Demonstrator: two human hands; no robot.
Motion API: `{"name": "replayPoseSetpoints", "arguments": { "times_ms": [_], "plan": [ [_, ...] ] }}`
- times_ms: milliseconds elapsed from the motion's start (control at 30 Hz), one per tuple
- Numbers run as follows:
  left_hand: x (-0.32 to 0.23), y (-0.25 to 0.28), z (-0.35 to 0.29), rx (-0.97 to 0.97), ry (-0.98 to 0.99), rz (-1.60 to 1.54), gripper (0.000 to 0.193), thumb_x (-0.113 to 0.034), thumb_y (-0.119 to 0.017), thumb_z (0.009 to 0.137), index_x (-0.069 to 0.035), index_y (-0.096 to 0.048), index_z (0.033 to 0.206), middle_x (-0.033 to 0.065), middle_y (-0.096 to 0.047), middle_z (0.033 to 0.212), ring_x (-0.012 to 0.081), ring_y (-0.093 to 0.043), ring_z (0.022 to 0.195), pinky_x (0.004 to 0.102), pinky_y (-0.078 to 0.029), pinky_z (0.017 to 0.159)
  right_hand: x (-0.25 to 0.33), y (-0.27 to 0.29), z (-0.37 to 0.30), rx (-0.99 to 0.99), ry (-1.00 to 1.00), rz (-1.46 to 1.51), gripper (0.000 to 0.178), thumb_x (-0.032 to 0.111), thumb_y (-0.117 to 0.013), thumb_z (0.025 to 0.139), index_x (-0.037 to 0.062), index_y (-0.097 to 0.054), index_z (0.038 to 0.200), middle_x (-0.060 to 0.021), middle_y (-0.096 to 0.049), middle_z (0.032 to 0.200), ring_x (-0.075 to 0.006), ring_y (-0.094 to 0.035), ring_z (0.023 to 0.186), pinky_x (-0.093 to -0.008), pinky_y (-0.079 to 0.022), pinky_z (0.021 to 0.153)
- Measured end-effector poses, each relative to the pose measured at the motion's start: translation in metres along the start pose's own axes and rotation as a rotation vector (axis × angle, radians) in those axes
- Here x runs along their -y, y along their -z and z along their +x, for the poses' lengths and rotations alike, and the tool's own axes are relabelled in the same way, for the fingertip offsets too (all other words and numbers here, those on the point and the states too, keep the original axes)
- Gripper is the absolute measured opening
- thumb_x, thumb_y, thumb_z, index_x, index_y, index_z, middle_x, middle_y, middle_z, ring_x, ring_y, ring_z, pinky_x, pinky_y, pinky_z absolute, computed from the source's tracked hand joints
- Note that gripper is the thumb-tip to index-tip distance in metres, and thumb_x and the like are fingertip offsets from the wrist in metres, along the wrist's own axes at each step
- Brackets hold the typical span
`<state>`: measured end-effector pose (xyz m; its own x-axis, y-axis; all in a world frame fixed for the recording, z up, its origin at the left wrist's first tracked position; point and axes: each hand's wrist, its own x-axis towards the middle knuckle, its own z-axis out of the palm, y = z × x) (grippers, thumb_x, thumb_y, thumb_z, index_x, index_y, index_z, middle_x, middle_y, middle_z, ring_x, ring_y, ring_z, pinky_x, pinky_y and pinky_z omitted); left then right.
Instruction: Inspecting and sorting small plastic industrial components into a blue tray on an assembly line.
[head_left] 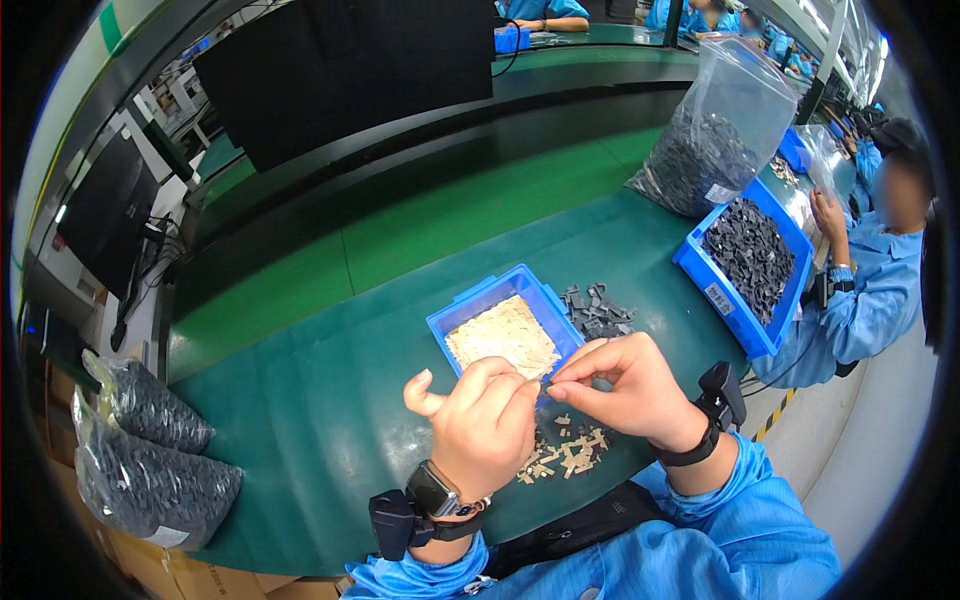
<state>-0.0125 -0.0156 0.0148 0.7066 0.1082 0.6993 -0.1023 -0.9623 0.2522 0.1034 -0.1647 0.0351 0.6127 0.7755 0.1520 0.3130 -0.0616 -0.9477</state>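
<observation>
My left hand (485, 418) and my right hand (630, 388) meet just over the near edge of a small blue bin (553, 312). Between the fingertips of my right hand is a tiny dark piece (546, 389), too small to make out fully. My left fingers are pinched against it, and what they hold is mostly hidden. Pale, flat little pieces (505, 332) fill the bin. Below my hands lies a loose scatter of beige and dark pieces (575, 452). A heap of dark grey plastic parts (597, 312) rests beside the bin's right side.
On the right, a larger blue tray (728, 308) holds many dark parts, with a clear bag of dark parts (695, 150) behind it. Filled bags (160, 490) stand at the left edge. A co-worker (875, 285) sits at right. A black panel (345, 75) rises at the back.
</observation>
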Motion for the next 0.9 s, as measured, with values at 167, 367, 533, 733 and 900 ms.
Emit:
{"name": "replayPoseSetpoints", "arguments": {
  "times_ms": [167,367,533,733,900],
  "plan": [
    [0.001,0.000,0.002,-0.038,0.028,-0.163,0.012,-0.006,-0.072,0.069,-0.015,-0.068,0.075,-0.0050,-0.065,0.077,0.0141,-0.064,0.084,0.0527,-0.015,0.100,0.005,0.004,-0.004,0.077,-0.282,0.392,0.014,0.003,-0.073,0.085,-0.0047,-0.073,0.097,-0.0104,-0.074,0.087,-0.0138,-0.069,0.078,-0.0247,-0.057,0.071],
    [0.001,0.001,0.003,-0.062,0.141,-0.376,0.014,-0.003,-0.074,0.067,-0.014,-0.067,0.071,-0.0045,-0.066,0.072,0.0156,-0.065,0.082,0.0515,-0.013,0.104,0.010,0.003,-0.008,-0.046,-0.219,0.603,0.012,-0.002,-0.070,0.087,-0.0045,-0.073,0.098,-0.0108,-0.072,0.092,-0.0167,-0.070,0.084,-0.0261,-0.055,0.078],
    [0.001,0.003,0.003,-0.054,0.132,-0.367,0.014,-0.003,-0.074,0.068,-0.014,-0.067,0.071,-0.0045,-0.066,0.072,0.0160,-0.065,0.081,0.0517,-0.013,0.103,0.005,0.014,-0.009,0.024,0.213,0.129,0.016,-0.005,-0.070,0.083,-0.0004,-0.074,0.098,-0.0133,-0.072,0.094,-0.0183,-0.068,0.083,-0.0290,-0.053,0.074],
    [-0.001,0.003,0.003,-0.042,0.102,-0.336,0.013,-0.004,-0.074,0.068,-0.014,-0.067,0.071,-0.0048,-0.065,0.072,0.0156,-0.065,0.080,0.0522,-0.013,0.103,0.010,0.007,-0.013,0.036,0.077,0.099,0.013,-0.003,-0.071,0.083,-0.0014,-0.075,0.095,-0.0122,-0.072,0.087,-0.0165,-0.068,0.080,-0.0274,-0.053,0.072],
    [-0.001,0.003,0.001,-0.010,0.061,-0.214,0.012,-0.006,-0.073,0.068,-0.015,-0.067,0.074,-0.0051,-0.064,0.076,0.0141,-0.065,0.083,0.0545,-0.014,0.101,0.008,0.000,-0.017,-0.010,-0.116,0.276,0.011,0.000,-0.073,0.084,-0.0023,-0.075,0.095,-0.0110,-0.073,0.085,-0.0118,-0.066,0.077,-0.0249,-0.052,0.069]
  ]
}}
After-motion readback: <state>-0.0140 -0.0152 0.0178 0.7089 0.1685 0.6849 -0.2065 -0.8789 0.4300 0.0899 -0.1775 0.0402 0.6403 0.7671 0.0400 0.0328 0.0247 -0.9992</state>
